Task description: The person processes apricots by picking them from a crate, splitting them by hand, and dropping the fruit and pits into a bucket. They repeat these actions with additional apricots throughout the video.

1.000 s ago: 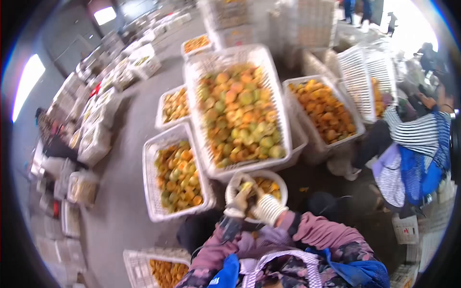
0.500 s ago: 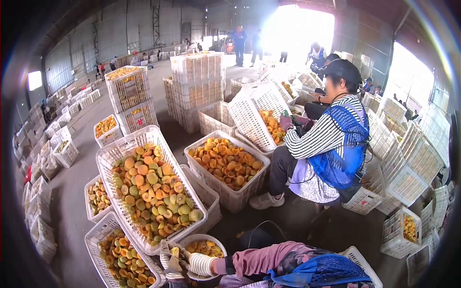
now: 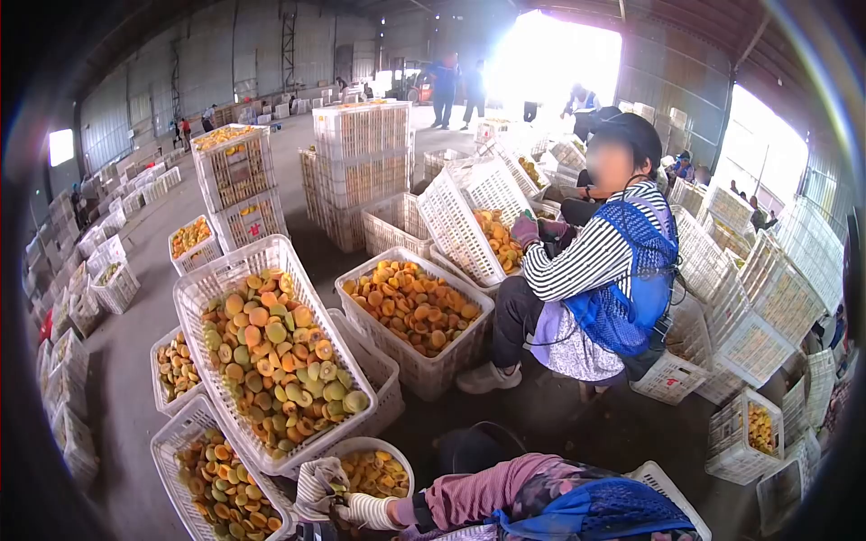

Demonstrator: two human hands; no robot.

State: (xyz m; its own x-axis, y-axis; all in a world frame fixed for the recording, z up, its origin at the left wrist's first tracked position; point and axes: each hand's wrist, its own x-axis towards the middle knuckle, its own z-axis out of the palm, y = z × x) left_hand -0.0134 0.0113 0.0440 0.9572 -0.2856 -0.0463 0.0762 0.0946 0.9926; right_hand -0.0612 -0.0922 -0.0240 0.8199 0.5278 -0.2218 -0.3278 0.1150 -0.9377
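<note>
My left hand (image 3: 317, 485), in a pale striped glove, is closed at the lower edge of the view, in front of the tilted crate (image 3: 188, 302) of apricots (image 3: 271, 352). My right hand (image 3: 364, 511), in a white striped glove below a pink striped sleeve, reaches in from the right and meets it. Its fingers are closed too. Something small and dark lies between the two hands, too blurred and hidden to name. Right beside them stands a white tub (image 3: 410, 464) holding halved orange apricots (image 3: 374, 473).
A lower crate (image 3: 162, 442) of apricot halves is at the left. Another full crate (image 3: 428, 374) stands ahead, near a seated co-worker (image 3: 600, 261) in a blue vest. Stacked crates (image 3: 361, 158) rise behind. A dark bucket-like thing (image 3: 474, 448) sits above my sleeve.
My hands have come together slightly lower, with the left glove turned. The view has shifted a little, and the co-worker's head has turned toward me.
</note>
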